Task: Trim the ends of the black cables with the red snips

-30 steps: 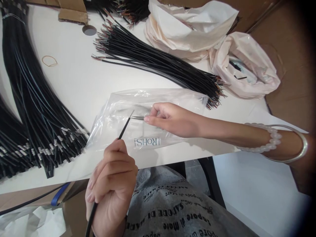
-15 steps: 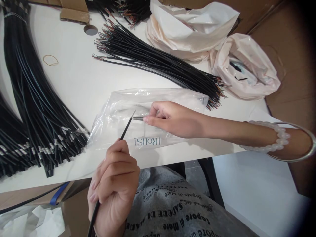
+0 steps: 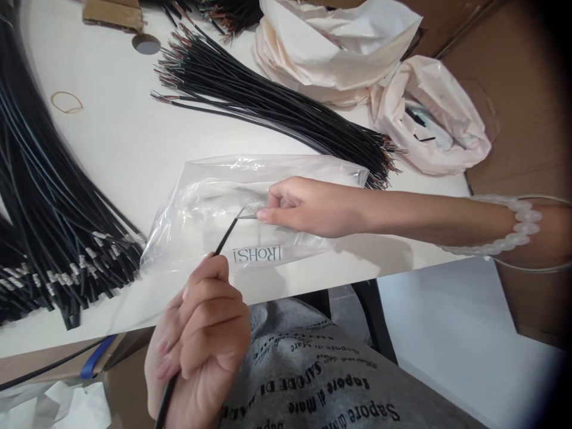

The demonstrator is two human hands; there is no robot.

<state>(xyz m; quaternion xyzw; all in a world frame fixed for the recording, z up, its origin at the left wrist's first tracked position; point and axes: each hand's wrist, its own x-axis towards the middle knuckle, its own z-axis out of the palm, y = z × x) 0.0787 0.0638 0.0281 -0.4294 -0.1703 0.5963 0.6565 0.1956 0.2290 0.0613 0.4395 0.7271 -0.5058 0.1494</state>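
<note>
Working above the clear bag [image 3: 205, 173] | left hand [image 3: 203, 333] grips cable [image 3: 226, 237] | right hand [image 3: 304, 205] pinches metal tool [image 3: 248, 217] | we should steady the cable

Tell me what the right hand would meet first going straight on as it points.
Most likely the upper end of the black cable in the left hand: the tweezers in the right hand point at it and seem to touch it, though one view leaves depth unclear.
</note>
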